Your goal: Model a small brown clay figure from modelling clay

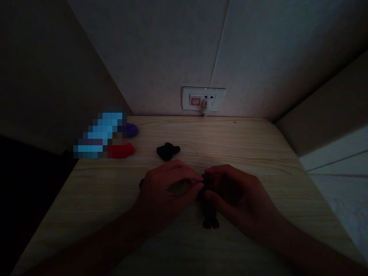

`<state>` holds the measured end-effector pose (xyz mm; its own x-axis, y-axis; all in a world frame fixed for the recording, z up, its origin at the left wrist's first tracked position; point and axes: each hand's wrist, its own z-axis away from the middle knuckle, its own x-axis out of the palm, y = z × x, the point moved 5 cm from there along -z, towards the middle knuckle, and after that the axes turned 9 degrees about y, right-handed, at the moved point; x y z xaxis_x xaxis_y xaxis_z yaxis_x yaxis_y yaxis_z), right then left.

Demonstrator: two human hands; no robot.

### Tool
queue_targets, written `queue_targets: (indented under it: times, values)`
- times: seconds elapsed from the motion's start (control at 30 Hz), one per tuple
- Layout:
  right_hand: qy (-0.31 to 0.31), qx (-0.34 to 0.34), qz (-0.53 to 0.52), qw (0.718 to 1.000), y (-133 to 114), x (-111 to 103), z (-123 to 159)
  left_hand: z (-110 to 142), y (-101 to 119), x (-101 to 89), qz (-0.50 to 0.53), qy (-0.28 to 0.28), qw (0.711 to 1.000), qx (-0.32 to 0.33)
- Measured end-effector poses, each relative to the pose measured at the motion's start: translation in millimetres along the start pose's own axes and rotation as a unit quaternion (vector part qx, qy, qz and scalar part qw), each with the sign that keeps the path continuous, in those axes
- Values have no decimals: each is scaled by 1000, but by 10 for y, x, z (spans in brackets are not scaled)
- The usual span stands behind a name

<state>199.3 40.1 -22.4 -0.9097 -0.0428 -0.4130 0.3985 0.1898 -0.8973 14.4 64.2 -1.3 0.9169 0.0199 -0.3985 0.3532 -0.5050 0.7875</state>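
Note:
A small black clay figure point(209, 209) lies on the wooden tabletop between my hands, with two rounded feet at its lower end. My left hand point(169, 188) is closed in a pinch, thumb and forefinger meeting at the figure's upper left. From the other side my right hand point(243, 193) curls around the upper part, thumb and fingers gripping it. My fingertips and the dim light hide most of the top. Beyond my left hand sits a loose lump of black clay point(167, 151). Another dark piece point(142, 183) shows partly behind that hand's edge.
At the back left are a red lump point(122, 150), a purple lump point(131, 130) and a bright, pixelated blue object point(103, 130). A wall socket point(204, 99) with a plug in it is just above the far edge of the wooden tabletop point(247, 142).

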Motion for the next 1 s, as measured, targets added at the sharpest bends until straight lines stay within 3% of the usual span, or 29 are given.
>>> queue_targets:
  times: [1.0]
  values:
    - [-11, 18, -17, 1000, 38, 10, 7, 3, 10, -17, 13, 1, 1000, 6]
